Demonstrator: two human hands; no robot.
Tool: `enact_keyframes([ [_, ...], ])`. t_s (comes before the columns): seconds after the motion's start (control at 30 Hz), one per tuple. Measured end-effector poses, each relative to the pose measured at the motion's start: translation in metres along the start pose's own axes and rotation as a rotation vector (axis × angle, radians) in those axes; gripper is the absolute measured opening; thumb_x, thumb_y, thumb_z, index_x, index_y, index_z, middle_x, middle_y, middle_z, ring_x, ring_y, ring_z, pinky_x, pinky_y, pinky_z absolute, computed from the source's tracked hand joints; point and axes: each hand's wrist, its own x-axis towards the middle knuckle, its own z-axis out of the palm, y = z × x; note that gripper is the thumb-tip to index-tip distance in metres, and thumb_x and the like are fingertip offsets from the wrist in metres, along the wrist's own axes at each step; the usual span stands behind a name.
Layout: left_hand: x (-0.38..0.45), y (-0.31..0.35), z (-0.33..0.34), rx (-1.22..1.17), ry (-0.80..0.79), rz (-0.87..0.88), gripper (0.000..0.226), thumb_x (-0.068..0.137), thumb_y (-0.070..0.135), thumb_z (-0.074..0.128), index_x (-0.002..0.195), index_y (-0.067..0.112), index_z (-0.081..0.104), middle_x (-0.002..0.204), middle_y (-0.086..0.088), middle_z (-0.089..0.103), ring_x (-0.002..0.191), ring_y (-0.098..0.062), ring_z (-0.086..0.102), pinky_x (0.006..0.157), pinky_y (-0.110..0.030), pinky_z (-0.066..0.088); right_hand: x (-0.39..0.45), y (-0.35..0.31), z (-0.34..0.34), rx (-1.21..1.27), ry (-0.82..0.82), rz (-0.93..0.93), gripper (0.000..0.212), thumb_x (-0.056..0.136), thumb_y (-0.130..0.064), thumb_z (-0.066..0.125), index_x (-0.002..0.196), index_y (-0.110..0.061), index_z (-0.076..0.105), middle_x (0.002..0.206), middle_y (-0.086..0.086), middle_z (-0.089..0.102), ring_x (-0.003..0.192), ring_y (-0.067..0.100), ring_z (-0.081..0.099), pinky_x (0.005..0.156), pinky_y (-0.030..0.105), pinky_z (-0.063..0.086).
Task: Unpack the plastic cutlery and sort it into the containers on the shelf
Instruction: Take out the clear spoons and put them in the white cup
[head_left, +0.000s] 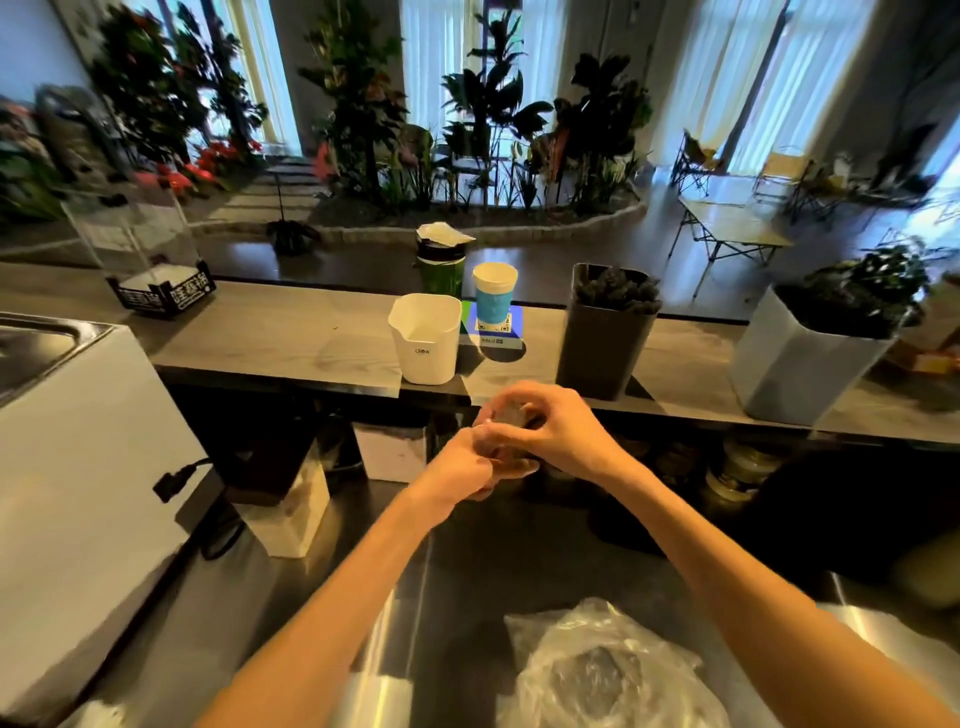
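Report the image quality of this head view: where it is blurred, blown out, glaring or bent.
Head view: motion blur smears both hands, the left hand and right hand, so what they hold is unreadable; the windows are blown out, leaving the plants backlit and dark; glare streaks the steel counter and the plastic bag; wide-angle distortion bows the shelf edge and leans the window frames; the white container stays fairly sharp.
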Motion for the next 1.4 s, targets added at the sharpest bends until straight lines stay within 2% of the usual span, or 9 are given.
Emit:
enact_keyframes([
  [0.2, 0.025, 0.055, -0.060, -0.075, -0.033, 0.131, 0.038, 0.091, -0.003, 0.066, 0.117, 0.024, 0.063, 0.111, -0.013, 0.072, 0.090, -0.021, 0.075, 0.067, -0.021, 0.059, 0.076, -0.031, -0.023, -0.087, 0.033, -0.038, 0.023, 0.085, -0.034, 0.079, 0.103, -0.020, 0.078, 0.096, -0.012, 0.075, 0.087, -0.002, 0.069, 0.075, 0.009, 0.052],
  [0.23, 0.030, 0.064, -0.071, -0.110, -0.007, 0.164, 0.035, 0.090, -0.006, 0.065, 0.118, 0.016, 0.064, 0.105, -0.012, 0.072, 0.100, -0.017, 0.035, 0.081, -0.031, 0.052, 0.089, -0.036, -0.027, -0.097, 0.058, -0.047, 0.023, 0.084, -0.034, 0.080, 0.102, -0.020, 0.079, 0.095, -0.011, 0.075, 0.084, 0.000, 0.070, 0.074, 0.009, 0.052],
  [0.27, 0.040, 0.071, -0.082, -0.110, 0.030, 0.202, 0.031, 0.088, -0.006, 0.069, 0.114, 0.011, 0.065, 0.098, -0.014, 0.072, 0.088, -0.026, 0.070, 0.062, -0.033, 0.059, 0.101, -0.040, -0.031, -0.116, 0.087, -0.063, 0.022, 0.084, -0.033, 0.080, 0.101, -0.020, 0.080, 0.095, -0.010, 0.076, 0.081, 0.001, 0.070, 0.072, 0.009, 0.052],
  [0.3, 0.049, 0.077, -0.094, -0.089, 0.055, 0.236, 0.029, 0.083, 0.000, 0.077, 0.109, 0.009, 0.067, 0.090, -0.012, 0.072, 0.067, -0.010, 0.067, 0.061, -0.026, 0.059, 0.114, -0.043, -0.036, -0.145, 0.121, -0.082, 0.021, 0.084, -0.032, 0.080, 0.101, -0.019, 0.081, 0.095, -0.008, 0.076, 0.079, 0.000, 0.069, 0.070, 0.009, 0.051],
  [0.4, 0.074, 0.090, -0.124, -0.048, 0.101, 0.265, 0.055, 0.069, 0.012, 0.089, 0.118, 0.006, 0.067, 0.106, -0.009, 0.074, 0.099, -0.022, 0.071, 0.080, -0.033, 0.060, 0.146, -0.049, -0.044, -0.212, 0.222, -0.128, 0.018, 0.086, -0.022, 0.079, 0.102, -0.014, 0.081, 0.096, 0.000, 0.077, 0.077, -0.001, 0.067, 0.071, 0.006, 0.051],
  [0.57, 0.096, 0.094, -0.159, 0.279, 0.275, 0.330, 0.037, 0.078, 0.011, 0.084, 0.111, 0.015, 0.069, 0.095, 0.009, 0.070, 0.093, -0.008, 0.067, 0.085, -0.028, 0.057, 0.182, -0.036, -0.029, -0.277, 0.321, -0.158, 0.015, 0.084, -0.012, 0.080, 0.098, -0.007, 0.080, 0.092, 0.002, 0.076, 0.070, -0.010, 0.059, 0.068, 0.004, 0.049],
  [0.87, 0.093, 0.080, -0.186, 0.406, 0.296, 0.242, 0.034, 0.081, -0.003, 0.077, 0.110, 0.013, 0.068, 0.097, -0.003, 0.073, 0.092, -0.014, 0.070, 0.091, -0.040, 0.059, 0.185, -0.013, 0.008, -0.383, 0.120, -0.137, 0.021, 0.089, -0.024, 0.077, 0.107, -0.015, 0.077, 0.103, -0.001, 0.075, 0.085, 0.009, 0.070, 0.074, 0.020, 0.057],
  [1.13, 0.050, 0.066, -0.160, 0.311, 0.242, 0.302, 0.030, 0.081, 0.005, 0.080, 0.106, 0.017, 0.069, 0.096, -0.001, 0.074, 0.090, -0.012, 0.072, 0.084, -0.028, 0.060, 0.077, 0.001, -0.006, -0.188, 0.374, 0.009, 0.020, 0.097, -0.026, 0.068, 0.115, -0.018, 0.072, 0.104, -0.007, 0.075, 0.091, 0.004, 0.071, 0.079, 0.018, 0.057],
  [1.4, -0.001, -0.042, -0.007, 0.165, -0.188, 0.189, 0.020, 0.083, 0.016, 0.082, 0.100, 0.014, 0.073, 0.092, -0.008, 0.075, 0.085, -0.014, 0.072, 0.080, -0.028, 0.058, -0.132, 0.103, 0.044, -0.040, 0.202, 0.480, 0.006, 0.092, -0.021, 0.074, 0.086, -0.022, 0.074, 0.073, -0.006, 0.076, 0.067, 0.005, 0.072, 0.067, 0.032, 0.060],
])
